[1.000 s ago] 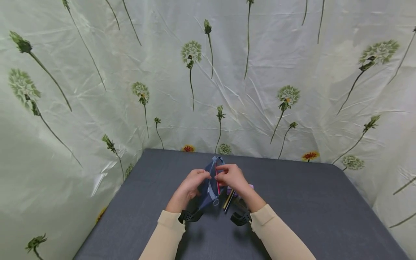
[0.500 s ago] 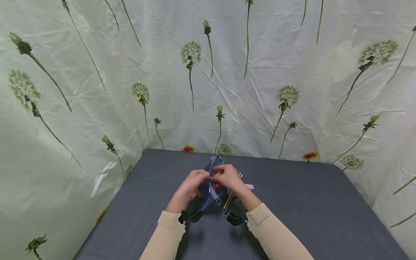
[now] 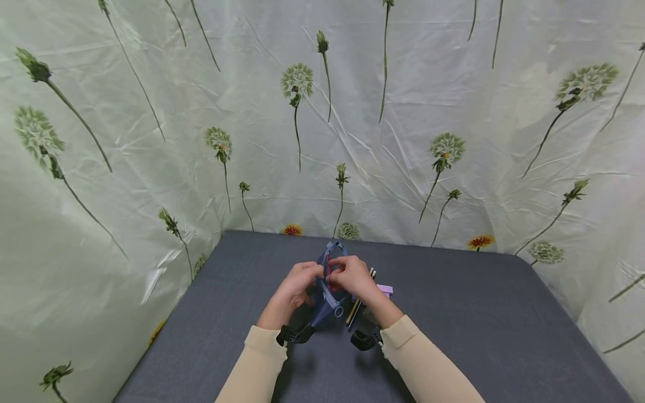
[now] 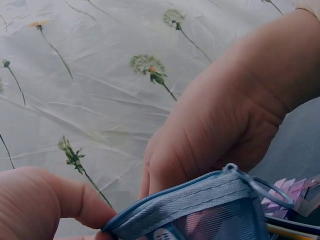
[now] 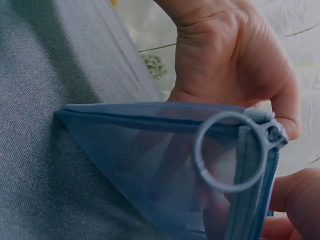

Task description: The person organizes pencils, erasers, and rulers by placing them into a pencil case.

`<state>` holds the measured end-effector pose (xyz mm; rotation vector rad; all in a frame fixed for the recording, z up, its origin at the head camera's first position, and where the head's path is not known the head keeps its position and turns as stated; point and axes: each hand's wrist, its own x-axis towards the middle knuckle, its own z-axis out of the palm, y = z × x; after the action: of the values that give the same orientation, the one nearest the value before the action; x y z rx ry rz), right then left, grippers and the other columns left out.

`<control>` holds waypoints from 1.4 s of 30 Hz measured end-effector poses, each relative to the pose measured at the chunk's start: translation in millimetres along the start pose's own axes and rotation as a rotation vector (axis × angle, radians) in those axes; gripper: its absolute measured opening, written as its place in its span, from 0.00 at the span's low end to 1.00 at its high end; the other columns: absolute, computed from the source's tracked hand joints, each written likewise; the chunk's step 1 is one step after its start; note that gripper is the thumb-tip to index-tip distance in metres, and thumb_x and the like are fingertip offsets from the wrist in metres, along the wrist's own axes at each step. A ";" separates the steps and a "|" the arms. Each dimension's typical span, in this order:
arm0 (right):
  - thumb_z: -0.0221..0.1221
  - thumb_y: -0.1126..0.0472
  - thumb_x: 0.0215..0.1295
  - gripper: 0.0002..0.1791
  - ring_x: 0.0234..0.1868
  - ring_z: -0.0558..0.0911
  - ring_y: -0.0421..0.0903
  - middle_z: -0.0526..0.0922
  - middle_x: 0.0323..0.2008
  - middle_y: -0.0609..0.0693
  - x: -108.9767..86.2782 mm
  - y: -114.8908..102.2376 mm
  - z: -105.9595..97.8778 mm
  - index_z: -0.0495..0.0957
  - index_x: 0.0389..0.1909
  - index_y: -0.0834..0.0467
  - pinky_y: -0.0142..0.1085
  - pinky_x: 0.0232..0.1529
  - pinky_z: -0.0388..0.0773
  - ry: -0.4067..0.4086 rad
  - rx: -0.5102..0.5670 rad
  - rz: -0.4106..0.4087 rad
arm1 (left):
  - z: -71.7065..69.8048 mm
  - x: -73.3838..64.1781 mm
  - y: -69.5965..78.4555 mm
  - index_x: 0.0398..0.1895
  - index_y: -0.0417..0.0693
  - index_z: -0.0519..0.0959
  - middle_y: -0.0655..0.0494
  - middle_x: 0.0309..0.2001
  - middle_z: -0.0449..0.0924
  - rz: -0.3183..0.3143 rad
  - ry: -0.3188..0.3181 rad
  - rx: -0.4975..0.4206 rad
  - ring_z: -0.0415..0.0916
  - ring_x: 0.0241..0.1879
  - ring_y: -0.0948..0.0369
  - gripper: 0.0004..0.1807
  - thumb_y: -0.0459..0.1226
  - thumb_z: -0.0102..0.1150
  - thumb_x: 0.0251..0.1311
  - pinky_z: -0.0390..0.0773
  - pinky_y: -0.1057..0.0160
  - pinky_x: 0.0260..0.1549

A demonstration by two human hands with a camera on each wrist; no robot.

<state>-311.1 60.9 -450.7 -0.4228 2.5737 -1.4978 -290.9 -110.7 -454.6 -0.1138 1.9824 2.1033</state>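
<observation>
My left hand (image 3: 296, 284) grips the side of a blue mesh zip pouch (image 3: 324, 314), held upright with its mouth open. In the left wrist view, thumb and finger pinch the pouch's zip edge (image 4: 175, 200). Through the mesh (image 5: 120, 150), the left fingers show faintly in the right wrist view. My right hand (image 3: 353, 277) is at the mouth, fingers curled on a slim red stick (image 3: 329, 263) that sits mostly within the pouch; its exact kind is unclear. A round ring pull (image 5: 200, 155) hangs at the zip's near end.
Several pencils (image 3: 353, 313), one yellow and one dark among them, lie on the dark grey table (image 3: 453, 319) under my right wrist. Beside them is a lilac object (image 3: 385, 289), partly covered. A flower-printed sheet (image 3: 403, 140) hangs behind the table.
My right hand has moved slightly left, taking the red stick deeper into the pouch, so less of it shows. The pencils and lilac object are more exposed. My left hand stays almost still.
</observation>
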 end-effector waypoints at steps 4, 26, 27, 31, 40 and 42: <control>0.67 0.66 0.61 0.23 0.24 0.85 0.45 0.86 0.25 0.47 -0.8 0.4 0.6 0.80 0.58 0.63 0.39 0.27 0.80 0.008 -0.033 -0.027 | -0.6 0.4 -0.4 0.18 0.49 0.70 0.43 0.57 0.67 -0.015 0.037 -0.003 0.62 0.60 0.28 0.09 0.34 0.55 0.53 0.67 0.20 0.36; 0.68 0.62 0.63 0.23 0.31 0.86 0.49 0.85 0.38 0.48 -30.4 -16.7 -30.3 0.80 0.60 0.50 0.39 0.28 0.81 0.078 -0.071 -0.023 | -3.0 -1.1 -1.1 0.22 0.47 0.72 0.41 0.60 0.71 -0.011 -0.005 0.040 0.63 0.63 0.27 0.11 0.36 0.59 0.61 0.67 0.21 0.37; 0.68 0.62 0.63 0.23 0.31 0.86 0.50 0.85 0.38 0.48 -32.0 -16.5 -32.2 0.80 0.60 0.50 0.40 0.27 0.80 0.088 -0.071 -0.025 | -3.1 -1.2 -0.9 0.22 0.47 0.72 0.41 0.59 0.72 -0.009 -0.006 0.043 0.64 0.63 0.28 0.11 0.36 0.59 0.61 0.67 0.21 0.37; 0.68 0.63 0.63 0.24 0.33 0.87 0.53 0.85 0.38 0.49 -37.7 -15.0 -39.0 0.80 0.60 0.52 0.43 0.31 0.83 0.117 -0.035 -0.020 | -4.9 -2.0 -0.2 0.22 0.48 0.74 0.43 0.53 0.75 -0.009 0.003 0.065 0.72 0.57 0.35 0.10 0.37 0.60 0.61 0.70 0.23 0.38; 0.68 0.64 0.62 0.23 0.33 0.87 0.54 0.85 0.36 0.48 -44.6 -1.6 -50.4 0.81 0.58 0.51 0.43 0.32 0.83 0.171 -0.025 -0.005 | -11.4 -1.3 1.2 0.20 0.50 0.74 0.47 0.48 0.77 0.014 0.033 0.082 0.73 0.55 0.41 0.12 0.37 0.61 0.61 0.72 0.29 0.37; 0.69 0.64 0.61 0.23 0.31 0.86 0.55 0.85 0.35 0.48 -46.4 1.4 -52.7 0.81 0.58 0.51 0.41 0.30 0.82 0.179 -0.040 -0.010 | -11.7 -0.3 0.4 0.21 0.49 0.74 0.48 0.48 0.77 0.013 0.034 0.083 0.73 0.55 0.40 0.11 0.37 0.62 0.60 0.73 0.31 0.36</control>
<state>-280.5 119.5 -426.8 -0.3204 2.7446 -1.5566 -292.0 -122.4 -455.0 -0.1228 2.0922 2.0371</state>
